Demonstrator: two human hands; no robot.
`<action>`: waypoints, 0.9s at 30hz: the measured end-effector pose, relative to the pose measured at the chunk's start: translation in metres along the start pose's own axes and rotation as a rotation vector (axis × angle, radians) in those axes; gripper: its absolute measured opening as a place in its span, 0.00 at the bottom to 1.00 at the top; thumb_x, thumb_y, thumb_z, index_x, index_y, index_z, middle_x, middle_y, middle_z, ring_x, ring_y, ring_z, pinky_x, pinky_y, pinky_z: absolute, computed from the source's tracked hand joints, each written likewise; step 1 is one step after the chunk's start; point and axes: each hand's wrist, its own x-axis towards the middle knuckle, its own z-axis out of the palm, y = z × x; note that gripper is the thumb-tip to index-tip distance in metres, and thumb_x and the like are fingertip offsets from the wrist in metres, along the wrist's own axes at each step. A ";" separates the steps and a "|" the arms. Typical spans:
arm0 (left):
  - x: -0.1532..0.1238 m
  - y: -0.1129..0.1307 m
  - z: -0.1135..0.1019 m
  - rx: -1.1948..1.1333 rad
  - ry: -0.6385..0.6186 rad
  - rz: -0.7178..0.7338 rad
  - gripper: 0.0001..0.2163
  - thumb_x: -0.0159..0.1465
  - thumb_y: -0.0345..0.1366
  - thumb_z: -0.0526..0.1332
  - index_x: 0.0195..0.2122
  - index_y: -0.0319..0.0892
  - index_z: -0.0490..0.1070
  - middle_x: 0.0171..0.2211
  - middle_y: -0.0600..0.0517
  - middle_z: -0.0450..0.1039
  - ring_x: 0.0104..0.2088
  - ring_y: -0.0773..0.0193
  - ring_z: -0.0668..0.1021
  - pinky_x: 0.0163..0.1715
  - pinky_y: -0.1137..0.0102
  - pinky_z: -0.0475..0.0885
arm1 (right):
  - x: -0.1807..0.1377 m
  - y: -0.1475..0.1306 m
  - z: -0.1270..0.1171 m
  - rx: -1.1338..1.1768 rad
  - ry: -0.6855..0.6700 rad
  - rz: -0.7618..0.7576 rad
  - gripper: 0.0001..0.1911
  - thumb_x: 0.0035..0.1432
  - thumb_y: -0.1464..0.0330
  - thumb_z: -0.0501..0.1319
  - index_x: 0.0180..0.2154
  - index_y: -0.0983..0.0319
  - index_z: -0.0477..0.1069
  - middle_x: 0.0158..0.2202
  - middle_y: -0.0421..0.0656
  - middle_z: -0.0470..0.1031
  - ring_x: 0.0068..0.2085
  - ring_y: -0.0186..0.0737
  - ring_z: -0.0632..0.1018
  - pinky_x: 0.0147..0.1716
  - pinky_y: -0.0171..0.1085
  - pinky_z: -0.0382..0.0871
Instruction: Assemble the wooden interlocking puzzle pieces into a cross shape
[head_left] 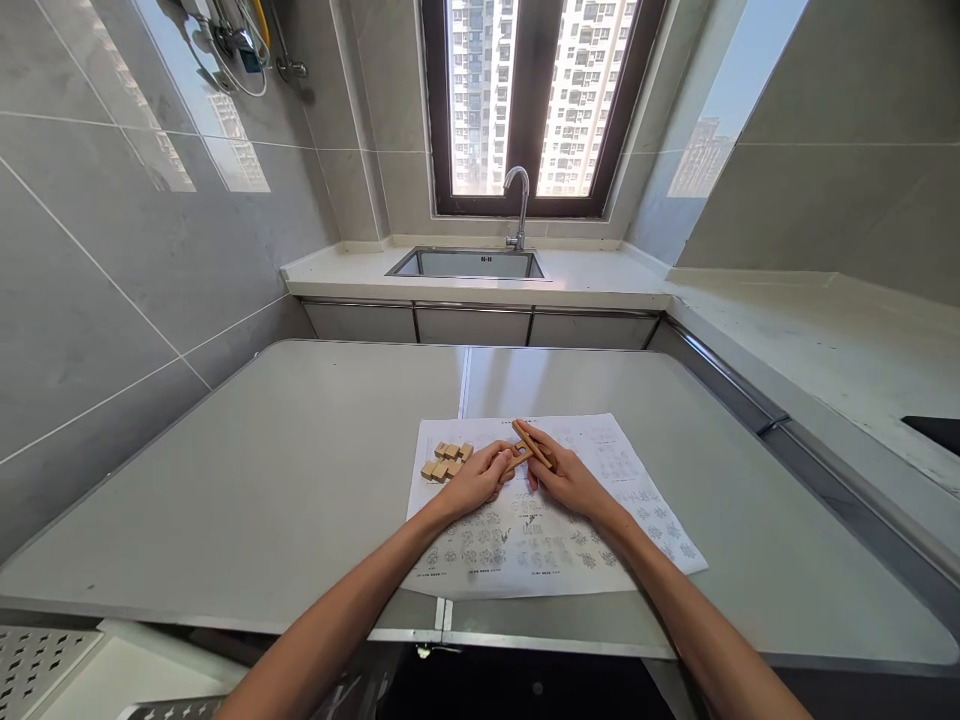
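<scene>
Both hands meet at centre frame: the left hand (478, 478) and right hand (564, 478) pinch a few wooden sticks (531, 446) crossed together over the printed sheet (540, 540). By my read, assembly is only begun, since a cluster of loose wooden pieces (447, 460) lies untouched just left. Bare desk (247, 480) spreads wide on both sides; the near edge runs along the lower frame.

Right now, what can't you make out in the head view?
- Wooden pieces in hand: how they join, hidden by left hand and right hand.
- Printed sheet: diagrams too small; the forearms hide part of it.
- Loose wooden pieces: notches too small.
</scene>
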 end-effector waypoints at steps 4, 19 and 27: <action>0.001 -0.003 0.000 0.019 0.000 0.000 0.21 0.70 0.59 0.54 0.37 0.45 0.60 0.26 0.58 0.59 0.20 0.72 0.58 0.19 0.73 0.56 | 0.000 0.003 0.001 -0.022 0.011 0.002 0.33 0.69 0.67 0.54 0.73 0.54 0.56 0.28 0.37 0.76 0.29 0.40 0.74 0.37 0.39 0.69; 0.001 0.003 0.007 -0.055 -0.003 -0.005 0.24 0.69 0.62 0.54 0.37 0.43 0.61 0.26 0.59 0.60 0.20 0.73 0.61 0.19 0.74 0.59 | 0.002 0.001 0.010 -0.002 0.082 -0.021 0.32 0.70 0.66 0.54 0.73 0.55 0.54 0.29 0.37 0.73 0.31 0.39 0.73 0.38 0.39 0.69; 0.004 -0.005 0.003 -0.092 -0.025 -0.020 0.25 0.66 0.65 0.57 0.35 0.45 0.57 0.24 0.61 0.52 0.20 0.72 0.53 0.19 0.74 0.53 | -0.001 0.004 0.012 -0.016 -0.016 -0.028 0.34 0.70 0.68 0.54 0.74 0.57 0.53 0.29 0.37 0.74 0.30 0.38 0.71 0.35 0.37 0.67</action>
